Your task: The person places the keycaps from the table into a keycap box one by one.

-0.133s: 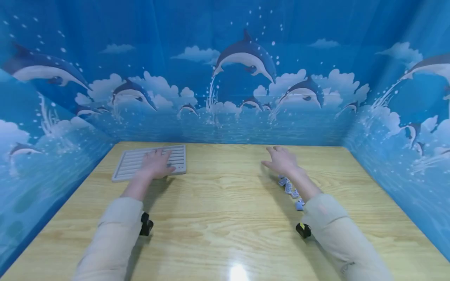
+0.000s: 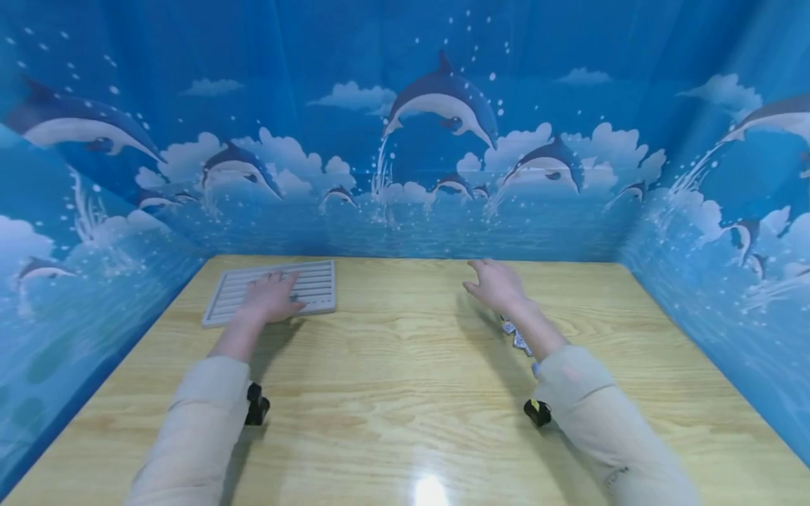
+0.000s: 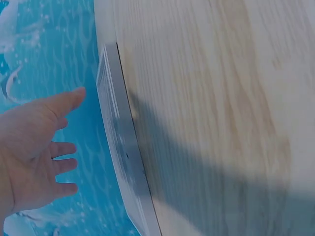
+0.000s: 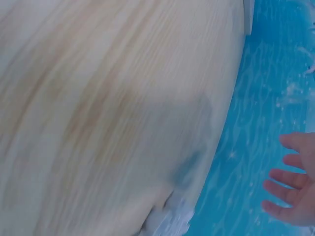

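Wood tbl (image 2: pixel 392 365): L hand (image 2: pixel 271 298) is over tray (image 2: pixel 324 284), R hand (image 2: pixel 498 286) nr tiles (image 2: pixel 519 341), fingers (image 4: pixel 290 178) spread.

Cream left sleeve (image 2: pixel 193 422), matching right sleeve (image 2: pixel 601 414) with dark marking (image 2: pixel 616 476), black left wrist camera (image 2: pixel 256 406), yellow-marked black right wrist camera (image 2: pixel 538 413)

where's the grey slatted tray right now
In the head view, the grey slatted tray lies at the far left corner of the wooden table, near the dolphin-print curtain, with the left hand above it.
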Available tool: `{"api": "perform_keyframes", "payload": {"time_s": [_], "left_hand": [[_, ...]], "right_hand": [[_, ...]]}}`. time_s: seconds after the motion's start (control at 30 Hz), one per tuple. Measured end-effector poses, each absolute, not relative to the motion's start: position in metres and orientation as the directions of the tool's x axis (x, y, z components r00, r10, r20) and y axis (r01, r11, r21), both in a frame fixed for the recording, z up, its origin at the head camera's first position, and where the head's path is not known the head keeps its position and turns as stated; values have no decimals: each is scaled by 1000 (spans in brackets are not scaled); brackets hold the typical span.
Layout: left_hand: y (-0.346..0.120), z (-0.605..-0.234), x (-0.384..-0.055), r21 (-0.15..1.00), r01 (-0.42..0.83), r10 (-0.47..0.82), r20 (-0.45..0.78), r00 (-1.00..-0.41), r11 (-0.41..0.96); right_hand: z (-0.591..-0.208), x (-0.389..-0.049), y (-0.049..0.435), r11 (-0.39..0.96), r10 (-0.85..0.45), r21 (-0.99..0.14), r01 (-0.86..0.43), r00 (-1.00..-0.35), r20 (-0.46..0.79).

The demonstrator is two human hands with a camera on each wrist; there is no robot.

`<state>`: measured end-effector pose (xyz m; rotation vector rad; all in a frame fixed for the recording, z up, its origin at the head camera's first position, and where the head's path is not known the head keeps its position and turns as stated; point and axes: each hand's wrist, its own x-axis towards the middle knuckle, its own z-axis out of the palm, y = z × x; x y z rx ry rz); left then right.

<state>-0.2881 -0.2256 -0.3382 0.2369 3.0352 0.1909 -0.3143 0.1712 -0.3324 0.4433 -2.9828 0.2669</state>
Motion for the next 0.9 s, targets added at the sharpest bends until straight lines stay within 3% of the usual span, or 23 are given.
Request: {"api": "perform_keyframes", "payload": {"time_s": [0.17,0.6,0.9], "left_hand": [[-244,-338,-287,149,78,97,-125,-987,986],[-284,-339,-280,123,11,32,-171,-985,992],[-293,-346,-275,101,18,40,-219,-975,995]], "right_hand": [[-324,-317,139,910,-324,-190,-367,-919,224],[-330,-324,56,839,-466,-195,-507,-856,222],[-340,-325,7,745,-654,-187,-641,-756,-12]]}}
